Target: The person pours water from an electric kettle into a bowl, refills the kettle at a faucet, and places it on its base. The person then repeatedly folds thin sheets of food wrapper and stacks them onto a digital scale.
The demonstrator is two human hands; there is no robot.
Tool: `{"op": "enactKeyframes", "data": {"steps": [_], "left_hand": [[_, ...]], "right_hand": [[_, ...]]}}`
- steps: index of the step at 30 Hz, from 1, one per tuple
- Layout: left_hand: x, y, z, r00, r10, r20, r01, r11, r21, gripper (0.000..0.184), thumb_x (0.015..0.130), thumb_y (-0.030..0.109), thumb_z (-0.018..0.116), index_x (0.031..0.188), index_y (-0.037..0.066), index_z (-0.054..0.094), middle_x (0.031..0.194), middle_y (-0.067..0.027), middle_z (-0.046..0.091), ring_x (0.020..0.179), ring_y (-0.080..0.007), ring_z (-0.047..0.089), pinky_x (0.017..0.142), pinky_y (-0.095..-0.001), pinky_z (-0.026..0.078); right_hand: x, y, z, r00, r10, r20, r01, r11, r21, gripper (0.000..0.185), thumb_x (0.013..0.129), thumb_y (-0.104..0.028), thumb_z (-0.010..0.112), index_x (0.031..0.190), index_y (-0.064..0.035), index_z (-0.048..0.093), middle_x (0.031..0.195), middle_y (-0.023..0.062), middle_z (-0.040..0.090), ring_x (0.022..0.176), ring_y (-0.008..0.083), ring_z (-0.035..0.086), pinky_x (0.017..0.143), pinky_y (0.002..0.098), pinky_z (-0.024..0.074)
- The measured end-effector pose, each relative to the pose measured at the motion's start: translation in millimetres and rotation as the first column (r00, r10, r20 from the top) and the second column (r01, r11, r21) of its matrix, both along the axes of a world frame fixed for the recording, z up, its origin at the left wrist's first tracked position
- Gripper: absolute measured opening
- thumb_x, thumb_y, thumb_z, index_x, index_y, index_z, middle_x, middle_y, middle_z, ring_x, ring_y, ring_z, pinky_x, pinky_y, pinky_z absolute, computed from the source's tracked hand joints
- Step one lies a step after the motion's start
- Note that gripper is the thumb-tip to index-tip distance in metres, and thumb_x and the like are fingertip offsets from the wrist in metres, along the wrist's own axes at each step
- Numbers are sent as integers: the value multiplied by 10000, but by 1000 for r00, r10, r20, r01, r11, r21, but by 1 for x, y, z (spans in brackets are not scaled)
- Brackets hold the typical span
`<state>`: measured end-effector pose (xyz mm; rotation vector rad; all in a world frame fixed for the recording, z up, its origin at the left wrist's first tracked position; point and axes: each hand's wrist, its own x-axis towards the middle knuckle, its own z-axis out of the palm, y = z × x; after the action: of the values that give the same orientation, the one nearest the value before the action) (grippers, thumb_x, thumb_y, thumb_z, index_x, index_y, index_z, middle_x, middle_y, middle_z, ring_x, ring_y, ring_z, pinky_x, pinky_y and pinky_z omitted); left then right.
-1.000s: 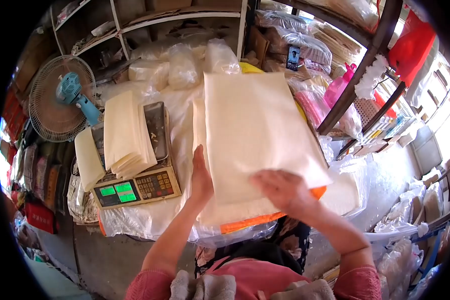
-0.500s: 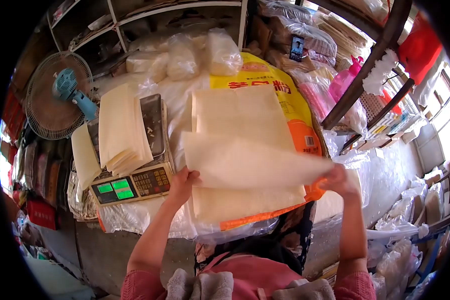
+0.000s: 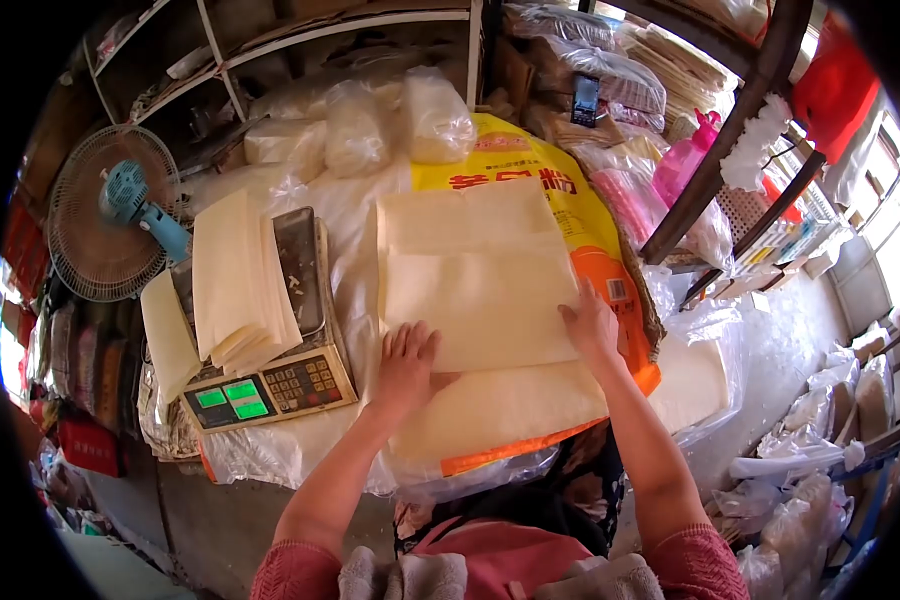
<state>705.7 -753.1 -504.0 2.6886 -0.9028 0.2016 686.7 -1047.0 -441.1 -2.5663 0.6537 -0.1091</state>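
Past the left hand and right hand, a flat sheet leaves low room to reach forward. A scale piled with folded sheets blocks the left, plastic bags the back, a slanting dark post the right.

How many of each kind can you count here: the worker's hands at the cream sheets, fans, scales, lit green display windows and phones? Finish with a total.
Left hand and right hand at the cream sheets: 2
Fan: 1
Scale: 1
Lit green display windows: 3
Phone: 1
Total: 8
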Motion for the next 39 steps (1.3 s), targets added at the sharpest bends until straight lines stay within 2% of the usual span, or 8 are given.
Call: {"op": "enactKeyframes", "data": {"steps": [6,15,20,22,28,32,36,39], "left_hand": [[-4,2,-2,996,-25,84,23,999,32,595,822,382,583,1284,27,464,1357,-215,391,1294,-388,311,1085,-476,221],[-15,27,62,999,21,46,-9,968,-250,330,721,95,642,1037,33,572,980,-113,635,984,-279,586,956,-377,404],[-7,25,63,943,305,-132,-257,420,-871,579,742,-22,669,1261,-5,415,1229,-147,496,1194,-252,470,1021,-349,358],[2,41,24,941,-74,-331,-319,137,-938,844,737,-38,689,1403,19,174,1387,-153,317,1312,-259,323,1084,-382,278],[-14,64,-21,922,-383,48,350,776,-526,449,744,105,715,1160,7,576,1044,-123,651,1153,-252,529,1017,-380,343],[-28,33,29,666,-19,-746,-529,693,-491,550,737,111,721,1237,28,510,996,-120,649,1124,-274,542,1001,-403,354],[-21,12,9,976,218,-13,-212,932,-294,683,748,285,733,1313,45,432,1275,-170,484,1233,-326,415,1021,-455,327],[-27,2,6,999,0,-36,-1,1000,-31,743,737,421,703,1319,48,429,1382,-174,341,1288,-340,327,1047,-487,282]], "right_hand": [[-17,23,-72,834,542,101,-417,740,-528,519,924,-298,481,1391,-121,341,1433,158,330,1334,330,279,1069,495,239],[-38,104,30,619,730,290,-736,668,-113,433,891,-179,503,1298,-46,437,1313,174,471,1242,324,422,1007,499,344],[-35,103,70,492,726,480,-690,662,-293,477,681,-3,537,1154,-52,565,1077,118,627,1044,338,562,940,440,407],[-54,82,87,245,765,595,-752,538,-382,444,668,27,515,1098,-51,594,1067,110,628,1040,328,564,927,423,415],[-99,20,-22,667,584,463,-729,641,241,310,697,-42,614,1007,-33,612,957,86,635,941,279,593,817,343,446],[-79,1,-67,982,112,153,-186,726,662,292,768,-147,654,1006,12,598,823,107,640,745,275,597,672,325,455],[-61,27,-13,986,147,-80,-125,966,226,393,794,-224,652,1099,5,559,822,122,632,680,276,578,632,341,453],[-56,34,-11,981,195,1,-193,970,146,595,774,-313,672,1267,-56,461,1064,158,589,904,306,565,760,358,452]]}}
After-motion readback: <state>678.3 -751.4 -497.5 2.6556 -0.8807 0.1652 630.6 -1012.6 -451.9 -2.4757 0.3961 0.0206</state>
